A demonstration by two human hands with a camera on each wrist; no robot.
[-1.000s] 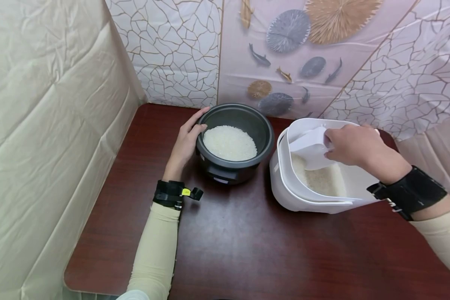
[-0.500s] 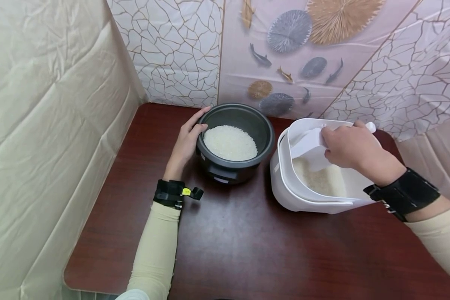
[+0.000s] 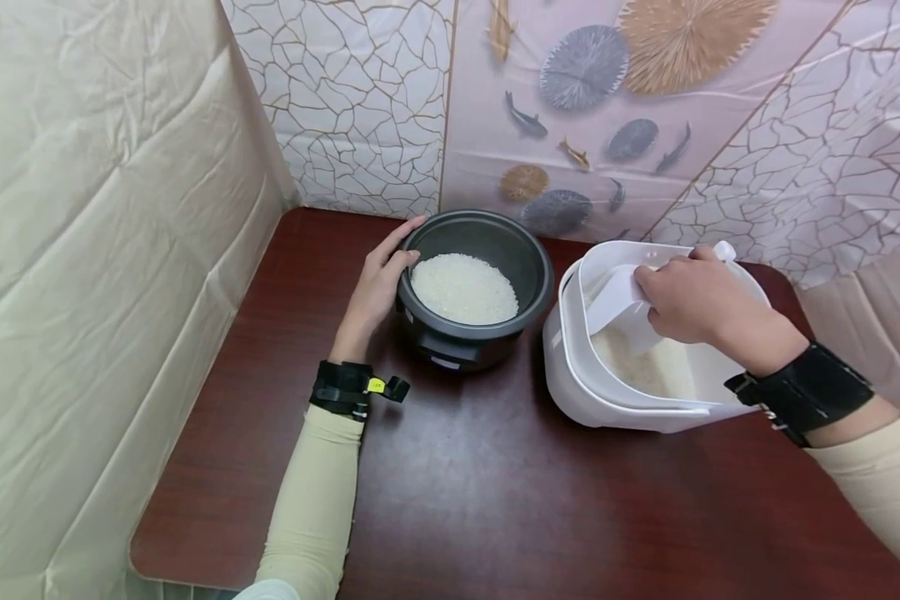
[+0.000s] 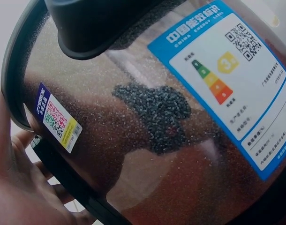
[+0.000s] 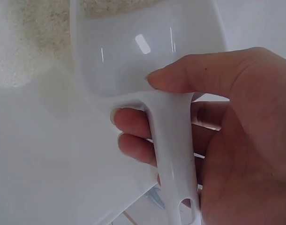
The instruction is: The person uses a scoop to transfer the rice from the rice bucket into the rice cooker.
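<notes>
My left hand (image 3: 375,283) holds the left rim of a dark, lidless rice cooker (image 3: 446,340), its thumb over the edge. White rice (image 3: 465,289) covers the cooker's bottom. In the left wrist view the cooker's glossy side (image 4: 152,173) bears stickers, with fingers behind a dark strip at lower left. At right, my right hand (image 3: 693,300) grips a white scoop (image 3: 617,296) by its handle, inside a white rice bin (image 3: 577,387). The right wrist view shows the thumb on the scoop's back edge, fingers under the handle (image 5: 173,145), and rice at the scoop's far end.
More rice (image 3: 648,371) lies in the bin's bottom. Both vessels stand side by side near the back of a dark red-brown table (image 3: 510,500). A patterned wall covering (image 3: 360,100) rises behind, and a beige sheet (image 3: 105,250) hangs at left.
The right hand and scoop have shifted slightly left inside the bin, and the scoop has tilted. The left hand keeps its place on the cooker. The head view has moved a little.
</notes>
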